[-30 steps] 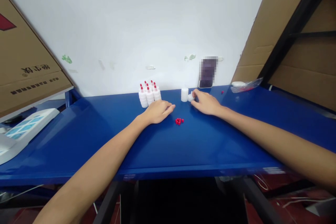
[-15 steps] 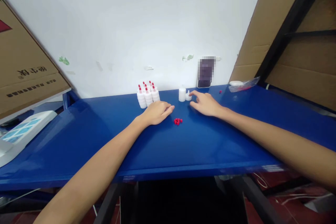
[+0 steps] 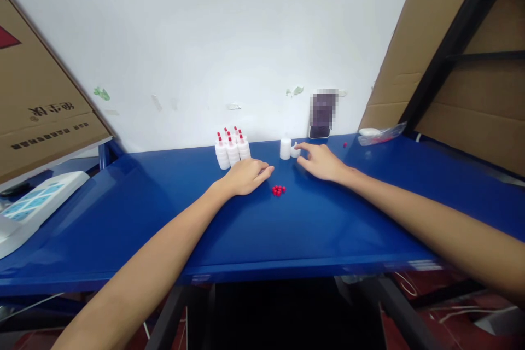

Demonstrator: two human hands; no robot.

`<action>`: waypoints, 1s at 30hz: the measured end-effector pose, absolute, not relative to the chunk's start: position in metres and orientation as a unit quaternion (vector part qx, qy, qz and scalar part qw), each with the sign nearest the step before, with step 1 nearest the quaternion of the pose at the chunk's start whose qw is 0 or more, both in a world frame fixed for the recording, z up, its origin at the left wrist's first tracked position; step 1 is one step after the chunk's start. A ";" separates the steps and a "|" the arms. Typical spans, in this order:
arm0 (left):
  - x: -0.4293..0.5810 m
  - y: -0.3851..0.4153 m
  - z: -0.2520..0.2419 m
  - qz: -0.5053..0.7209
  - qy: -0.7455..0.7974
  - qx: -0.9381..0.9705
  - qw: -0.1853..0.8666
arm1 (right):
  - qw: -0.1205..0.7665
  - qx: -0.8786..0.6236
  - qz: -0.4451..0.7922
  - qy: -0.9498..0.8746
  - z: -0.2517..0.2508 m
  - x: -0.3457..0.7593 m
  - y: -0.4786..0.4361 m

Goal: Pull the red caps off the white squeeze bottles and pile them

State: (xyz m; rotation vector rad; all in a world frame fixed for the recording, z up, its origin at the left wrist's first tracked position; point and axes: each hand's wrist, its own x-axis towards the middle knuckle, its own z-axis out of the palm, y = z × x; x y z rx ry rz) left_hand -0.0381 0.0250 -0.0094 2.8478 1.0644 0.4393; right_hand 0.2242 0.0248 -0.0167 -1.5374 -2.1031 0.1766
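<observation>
The left hand (image 3: pixel 246 176) lies palm-down, relaxed; the right hand (image 3: pixel 322 163) rests, fingers (image 3: pixel 304 147) loosely extended forward.

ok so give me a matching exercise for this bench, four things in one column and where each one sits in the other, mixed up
Things
1. pile of red caps
2. cluster of red-capped bottles
3. phone
4. white bottle without a red cap

Places
A. leaning against the wall
B. on the table, between the left hand and the right hand
C. just beyond the left hand
D. at the right hand's fingertips

Pairs: 1-B, 2-C, 3-A, 4-D
</observation>
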 end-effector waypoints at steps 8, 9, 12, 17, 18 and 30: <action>-0.038 0.024 -0.008 0.143 0.352 0.924 0.050 | 0.173 -0.580 -0.010 -0.796 -0.019 0.221 0.030; -0.038 0.024 -0.008 0.143 0.353 0.923 0.051 | 0.169 -0.585 -0.010 -0.793 -0.019 0.221 0.030; -0.038 0.024 -0.008 0.143 0.353 0.923 0.053 | 0.172 -0.584 0.002 -0.793 -0.018 0.222 0.028; -0.037 0.023 -0.008 0.156 0.349 0.923 0.053 | 0.198 -0.560 0.010 -0.804 -0.012 0.218 0.021; -0.036 0.022 -0.008 0.163 0.350 0.921 0.052 | 0.210 -0.557 0.008 -0.804 -0.011 0.216 0.019; -0.028 0.008 -0.002 0.252 0.342 0.905 0.002 | 0.316 -0.373 0.083 -0.868 -0.010 0.191 -0.015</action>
